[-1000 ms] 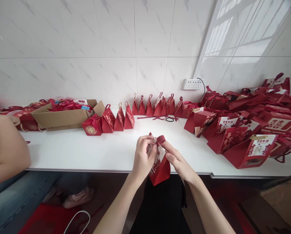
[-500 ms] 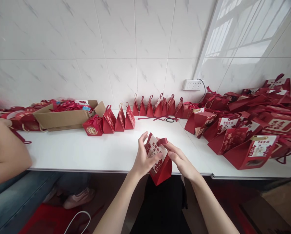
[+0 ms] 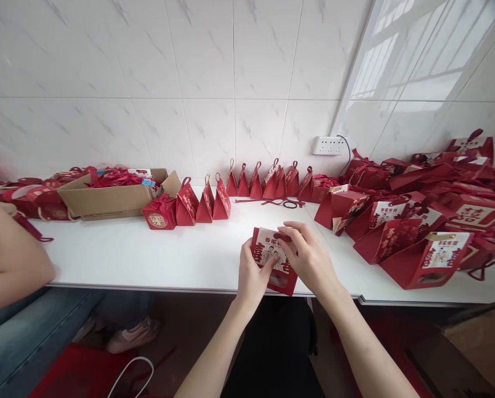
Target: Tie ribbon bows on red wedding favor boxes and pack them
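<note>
- Box (image 3: 272,251): red, printed face, held tilted at the tabletop's (image 3: 181,257) front edge, its lower end lining up with that edge in view.
- Risk, drop: should the left grip loosen, the box could slip off the tabletop's front edge, being so near it.
- Risk, dent: heavy thumb pressure might crease the face or window (image 3: 277,280).
- Risk, ribbon: a hard tug could pull the ribbon (image 3: 281,236) askew.
- Left hand (image 3: 252,273): thumb across the face, fingers behind; closed on the box.
- Right hand (image 3: 311,258): over the tabletop's front part, fingers bent, partly spread beside the ribbon; any grip cannot be told.
- Forearms: angled inward from the tabletop's near side.
</note>
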